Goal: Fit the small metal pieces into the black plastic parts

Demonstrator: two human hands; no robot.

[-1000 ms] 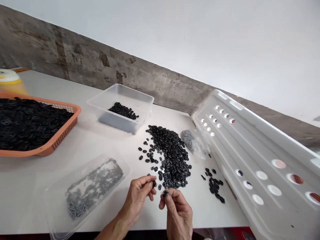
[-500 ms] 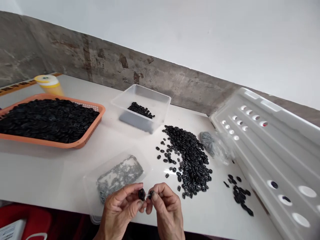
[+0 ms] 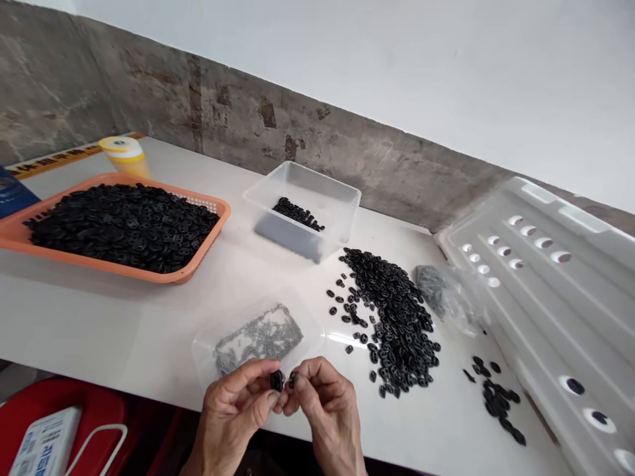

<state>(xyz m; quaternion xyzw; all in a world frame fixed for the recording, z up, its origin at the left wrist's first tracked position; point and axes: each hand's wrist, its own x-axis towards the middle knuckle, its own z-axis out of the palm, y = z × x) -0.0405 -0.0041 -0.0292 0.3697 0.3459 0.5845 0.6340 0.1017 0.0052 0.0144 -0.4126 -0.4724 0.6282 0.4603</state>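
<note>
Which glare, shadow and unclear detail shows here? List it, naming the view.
Head view: a glare streak on the white table, left of the black pile; head view: soft shadow in front of the orange basket; head view: grey pieces in the clear tray blend together; head view: the dark part in the right hand is too small to identify.

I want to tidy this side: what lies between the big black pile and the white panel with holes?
The head view shows a clear bag with grey contents there and, nearer the front, a smaller cluster of black pieces.
</note>
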